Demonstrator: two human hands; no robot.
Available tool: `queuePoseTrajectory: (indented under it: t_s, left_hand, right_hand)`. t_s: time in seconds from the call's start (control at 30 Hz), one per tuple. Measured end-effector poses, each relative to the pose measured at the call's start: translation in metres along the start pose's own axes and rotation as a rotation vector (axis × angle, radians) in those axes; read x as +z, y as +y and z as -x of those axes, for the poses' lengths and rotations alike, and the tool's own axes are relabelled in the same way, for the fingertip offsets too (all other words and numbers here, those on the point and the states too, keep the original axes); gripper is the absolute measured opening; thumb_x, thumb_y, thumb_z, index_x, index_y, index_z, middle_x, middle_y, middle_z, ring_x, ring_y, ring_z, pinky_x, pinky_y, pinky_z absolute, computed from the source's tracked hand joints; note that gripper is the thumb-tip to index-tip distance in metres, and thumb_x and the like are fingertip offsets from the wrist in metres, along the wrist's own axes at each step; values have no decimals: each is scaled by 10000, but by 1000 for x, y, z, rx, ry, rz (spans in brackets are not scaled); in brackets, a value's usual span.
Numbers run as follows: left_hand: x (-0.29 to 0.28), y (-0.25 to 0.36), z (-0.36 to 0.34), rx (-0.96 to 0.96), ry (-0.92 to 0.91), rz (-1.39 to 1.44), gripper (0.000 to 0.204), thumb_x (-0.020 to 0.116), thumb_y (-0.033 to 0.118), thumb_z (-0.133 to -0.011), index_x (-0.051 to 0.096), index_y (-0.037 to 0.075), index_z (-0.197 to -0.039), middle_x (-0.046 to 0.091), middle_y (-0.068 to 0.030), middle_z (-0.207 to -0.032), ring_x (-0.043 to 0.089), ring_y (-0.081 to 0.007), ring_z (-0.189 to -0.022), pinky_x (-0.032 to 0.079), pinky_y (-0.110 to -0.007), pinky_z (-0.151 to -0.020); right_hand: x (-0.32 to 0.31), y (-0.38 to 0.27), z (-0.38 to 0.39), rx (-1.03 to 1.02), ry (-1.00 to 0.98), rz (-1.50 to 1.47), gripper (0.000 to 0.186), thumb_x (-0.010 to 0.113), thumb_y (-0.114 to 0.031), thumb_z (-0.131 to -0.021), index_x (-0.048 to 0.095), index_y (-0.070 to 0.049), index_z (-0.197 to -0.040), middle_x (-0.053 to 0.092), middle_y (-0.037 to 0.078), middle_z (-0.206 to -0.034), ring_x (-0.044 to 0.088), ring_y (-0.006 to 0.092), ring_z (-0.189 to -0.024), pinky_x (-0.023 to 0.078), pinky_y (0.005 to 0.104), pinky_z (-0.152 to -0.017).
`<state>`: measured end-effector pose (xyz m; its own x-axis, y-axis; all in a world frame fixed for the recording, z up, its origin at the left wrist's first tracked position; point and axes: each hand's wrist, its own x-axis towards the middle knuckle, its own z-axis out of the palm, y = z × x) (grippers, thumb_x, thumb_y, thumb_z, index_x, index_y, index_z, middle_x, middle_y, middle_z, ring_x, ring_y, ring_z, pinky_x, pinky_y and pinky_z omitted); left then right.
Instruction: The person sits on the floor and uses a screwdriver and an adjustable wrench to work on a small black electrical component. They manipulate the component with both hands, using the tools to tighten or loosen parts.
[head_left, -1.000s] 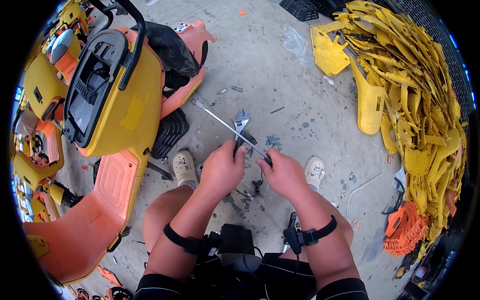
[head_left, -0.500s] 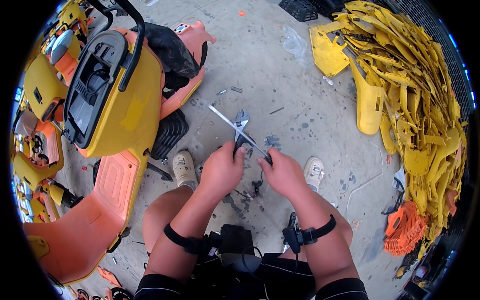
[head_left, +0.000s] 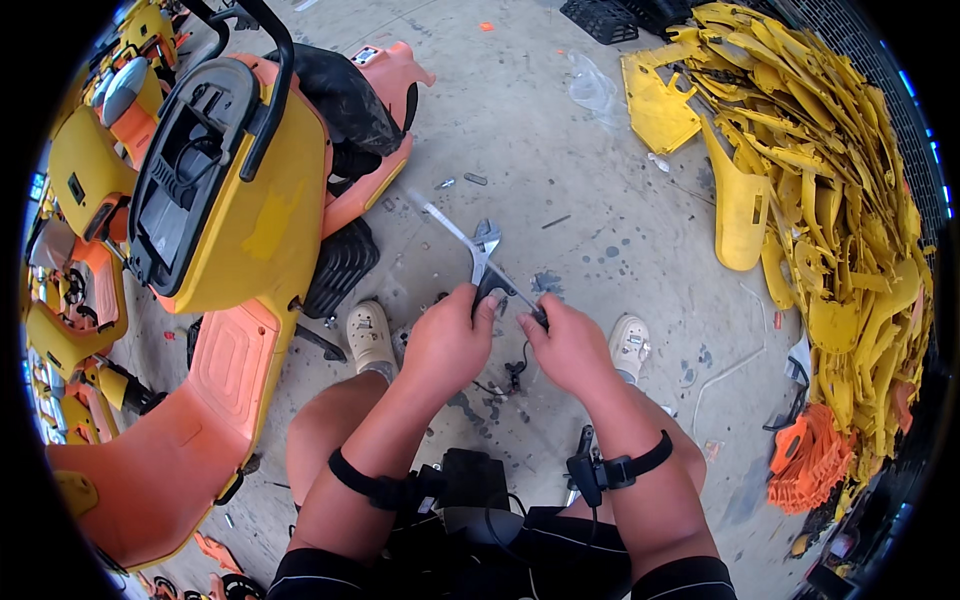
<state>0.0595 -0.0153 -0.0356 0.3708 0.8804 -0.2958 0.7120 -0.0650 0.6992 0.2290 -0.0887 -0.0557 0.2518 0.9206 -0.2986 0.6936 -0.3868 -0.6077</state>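
My left hand (head_left: pixel 450 335) is closed around the dark handle of an adjustable wrench (head_left: pixel 482 250), whose silver jaw end points away from me. In my right hand (head_left: pixel 568 345) is the dark grip of a long, thin metal rod (head_left: pixel 448 222) that slants up to the left. The rod crosses the wrench near its head, and the two appear to touch there. Motion smears the rod's far tip, so its shape cannot be made out. Both tools are held above the floor (head_left: pixel 600 200) between my feet.
A yellow and orange scooter body (head_left: pixel 290 200) stands close on my left, with more such bodies behind it. Stacked yellow panels (head_left: pixel 830 180) rise on the right, beside orange pieces (head_left: pixel 808 458). Small metal parts and a clear plastic bag (head_left: pixel 593 88) lie on the floor ahead.
The wrench's head has come in front of the rod, which passed over the wrench before. The rod's far end has become blurred. My hands have barely shifted.
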Motion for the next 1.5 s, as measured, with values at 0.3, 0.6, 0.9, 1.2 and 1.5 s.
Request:
queuePoseTrajectory:
  t_s: [0.3, 0.6, 0.9, 1.2, 1.5]
  left_hand:
    - [-4, 2, -1, -23, -19, 22, 354, 576, 340, -1049, 597, -5, -972, 685, -264, -893, 659, -501, -869, 503, -578, -767]
    - [-2, -4, -1, -11, 33, 7, 312, 602, 305, -1033, 604, -3, -988, 688, -255, -915, 666, -488, -884, 508, -564, -773]
    - [1, -6, -3, 9, 111, 57, 249, 672, 239, -988, 637, 3, -1058, 694, -239, -955, 674, -460, -898, 519, -524, -772]
    - [2, -10, -4, -3, 195, 101, 271, 696, 241, -974, 662, 6, -1104, 706, -226, -993, 689, -433, -935, 532, -487, -801]
    - [3, -10, -6, -5, 180, 150, 244, 702, 179, -960, 653, -6, -1112, 715, -236, -1020, 698, -429, -961, 537, -474, -816]
  right_hand:
    - [-4, -3, 1, -70, -27, -6, 322, 647, -350, -1004, 605, -33, -965, 694, 197, -789, 685, 443, -798, 520, 530, -696]
    - [-6, -3, -3, 40, -8, 26, 313, 643, -343, -1006, 601, -35, -978, 705, 200, -839, 688, 444, -830, 529, 529, -721]
    - [-2, 0, 4, -72, -5, 81, 294, 648, -323, -1000, 593, -36, -972, 704, 192, -837, 688, 432, -828, 528, 530, -721]
    - [-12, 2, 3, -18, 3, 23, 299, 640, -328, -1007, 599, -33, -989, 709, 191, -862, 687, 436, -841, 529, 528, -733]
    - [-9, -1, 3, 27, -21, 45, 301, 643, -327, -1006, 604, -29, -1001, 718, 196, -881, 692, 432, -855, 531, 522, -733]
